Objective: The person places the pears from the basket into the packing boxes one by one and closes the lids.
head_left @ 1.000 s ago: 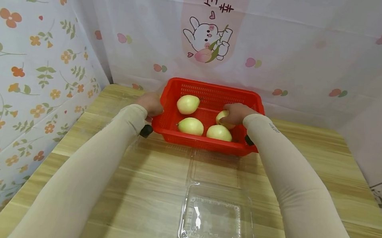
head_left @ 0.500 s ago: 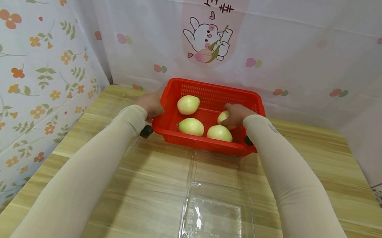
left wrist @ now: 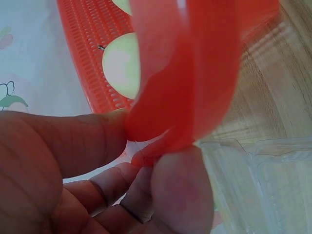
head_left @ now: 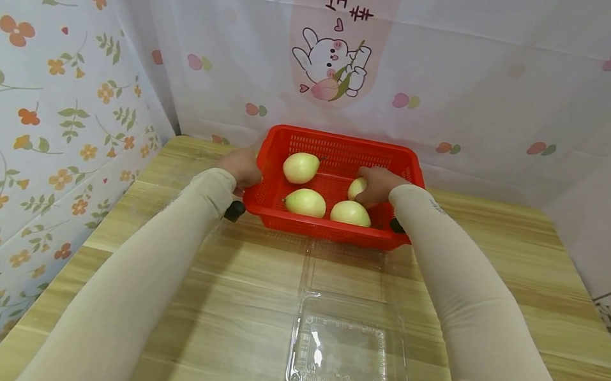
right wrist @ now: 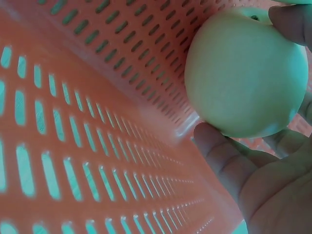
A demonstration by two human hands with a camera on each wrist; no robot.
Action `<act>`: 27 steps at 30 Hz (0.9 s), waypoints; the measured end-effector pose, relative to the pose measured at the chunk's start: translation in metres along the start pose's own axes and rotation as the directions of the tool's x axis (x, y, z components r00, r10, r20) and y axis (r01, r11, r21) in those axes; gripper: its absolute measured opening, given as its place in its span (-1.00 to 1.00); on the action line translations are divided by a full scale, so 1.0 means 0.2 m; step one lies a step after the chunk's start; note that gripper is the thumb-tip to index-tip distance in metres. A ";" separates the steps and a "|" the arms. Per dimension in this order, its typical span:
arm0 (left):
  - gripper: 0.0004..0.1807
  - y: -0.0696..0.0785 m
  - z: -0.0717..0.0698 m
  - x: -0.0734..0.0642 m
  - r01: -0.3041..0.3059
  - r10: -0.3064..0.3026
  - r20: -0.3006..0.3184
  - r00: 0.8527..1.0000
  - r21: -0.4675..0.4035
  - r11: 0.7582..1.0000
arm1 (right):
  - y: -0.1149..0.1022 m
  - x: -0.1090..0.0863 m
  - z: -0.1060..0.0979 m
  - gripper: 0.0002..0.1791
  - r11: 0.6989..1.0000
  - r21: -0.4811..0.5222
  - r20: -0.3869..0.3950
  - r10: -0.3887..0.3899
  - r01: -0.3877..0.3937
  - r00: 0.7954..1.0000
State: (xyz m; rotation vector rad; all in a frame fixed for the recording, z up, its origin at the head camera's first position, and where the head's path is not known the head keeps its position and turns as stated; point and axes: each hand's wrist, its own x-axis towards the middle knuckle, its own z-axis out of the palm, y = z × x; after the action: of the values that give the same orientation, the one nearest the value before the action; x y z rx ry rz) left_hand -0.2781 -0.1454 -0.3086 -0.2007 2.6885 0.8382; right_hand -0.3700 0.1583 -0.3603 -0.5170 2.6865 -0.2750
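Note:
A red plastic basket [head_left: 329,231] with slotted walls stands at the back of the table with several pale yellow pears inside. My left hand [head_left: 241,168] pinches its left rim, thumb on the inner side and fingers beneath, as the left wrist view shows. Inside the basket at the right, my right hand [head_left: 380,186] grips a pear [right wrist: 243,73], with fingers and thumb spread round its sides. Nearby lie a front right pear [head_left: 351,213], a front middle pear [head_left: 305,203] and a back left pear [head_left: 301,168].
A clear plastic clamshell box [head_left: 341,356] lies unfolded on the wooden table [head_left: 243,311] in front of the basket, its far half reaching the basket's front. A printed white cloth [head_left: 217,24] hangs close behind. More clear plastic [head_left: 167,182] shows left of the basket.
My right hand's fingers have closed a little farther round the pear, covering more of it. My left hand stays at the basket's rim.

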 end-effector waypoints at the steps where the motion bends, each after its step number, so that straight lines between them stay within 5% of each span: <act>1: -0.75 0.00 0.00 0.00 0.001 -0.001 0.001 1.000 0.002 1.000 | 0.00 0.00 0.00 -0.28 1.000 0.000 0.000 -0.004 0.004 1.000; 27: -0.78 0.00 0.00 0.01 0.000 0.000 -0.006 1.000 0.018 1.000 | -0.02 -0.03 -0.06 -0.22 0.999 -0.010 -0.016 -0.034 0.034 0.999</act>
State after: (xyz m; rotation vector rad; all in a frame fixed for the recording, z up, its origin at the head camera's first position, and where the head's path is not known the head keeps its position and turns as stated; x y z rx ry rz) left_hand -0.2792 -0.1459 -0.3094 -0.1991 2.7010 0.8137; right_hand -0.3678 0.1581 -0.3468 -0.5664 2.6975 -0.2769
